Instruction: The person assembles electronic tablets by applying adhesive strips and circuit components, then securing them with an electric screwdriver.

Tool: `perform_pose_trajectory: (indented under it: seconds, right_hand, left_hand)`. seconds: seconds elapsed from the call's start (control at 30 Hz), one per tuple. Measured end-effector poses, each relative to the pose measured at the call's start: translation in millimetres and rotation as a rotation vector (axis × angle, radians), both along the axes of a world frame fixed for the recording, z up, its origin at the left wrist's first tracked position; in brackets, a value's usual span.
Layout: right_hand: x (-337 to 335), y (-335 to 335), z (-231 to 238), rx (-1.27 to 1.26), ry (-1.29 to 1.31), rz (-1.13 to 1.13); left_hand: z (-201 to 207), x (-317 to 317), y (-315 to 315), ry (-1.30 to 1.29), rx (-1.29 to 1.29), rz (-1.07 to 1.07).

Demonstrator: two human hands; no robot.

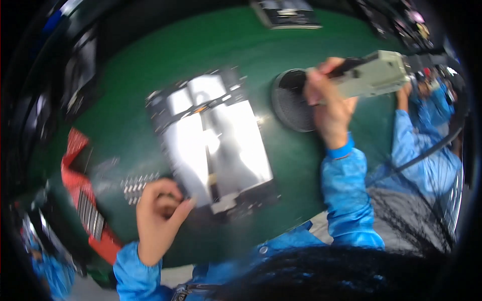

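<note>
My right hand [329, 103] is wrapped round a pale grey-green handheld power tool [379, 75], held over a round black dish [291, 103]. The tool's tip is hidden or blurred. Left of the dish lies a flat black electronic unit [201, 111] with large shiny silver plates, slightly turned on the green mat. Close to its near left corner is my left hand [163, 210], fingers curled and thumb towards the index finger. Whatever it pinches, if anything, is too small and blurred to make out. Small bright pieces like screws [135, 188] sit in rows beside that hand.
A red strip [75, 173] bearing several metal rods [90, 215] lies along the left. Another dark flat unit [287, 14] is at the far edge of the green mat [211, 40]. A dark cable [432, 150] curves down at the right, near a person in blue [416, 145].
</note>
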State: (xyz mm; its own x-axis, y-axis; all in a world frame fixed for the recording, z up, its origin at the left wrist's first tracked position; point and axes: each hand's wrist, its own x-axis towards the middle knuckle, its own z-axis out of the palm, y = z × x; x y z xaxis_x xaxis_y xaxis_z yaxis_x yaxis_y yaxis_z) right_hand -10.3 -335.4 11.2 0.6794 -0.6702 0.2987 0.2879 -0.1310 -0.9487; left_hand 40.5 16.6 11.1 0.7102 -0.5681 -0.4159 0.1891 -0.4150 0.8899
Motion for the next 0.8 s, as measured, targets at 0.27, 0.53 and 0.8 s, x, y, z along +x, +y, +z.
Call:
perform_pose_trajectory:
  seconds: [0.27, 0.53, 0.8]
  right_hand:
    - [1.2, 77.1, 29.2, 0.181, -0.316, 0.188]
    - [-0.2, 211.5, 10.3, -0.210, 0.064, 0.450]
    - [2.3, 218.8, -4.3, -0.074, 0.125, 0.384]
  left_hand:
    - [-20.3, 19.2, 3.4, 0.074, -0.194, 0.034]
    - [-23.1, 24.5, 17.8, 0.154, -0.268, 0.028]
    - [-30.1, 26.0, 20.8, 0.061, -0.307, -0.025]
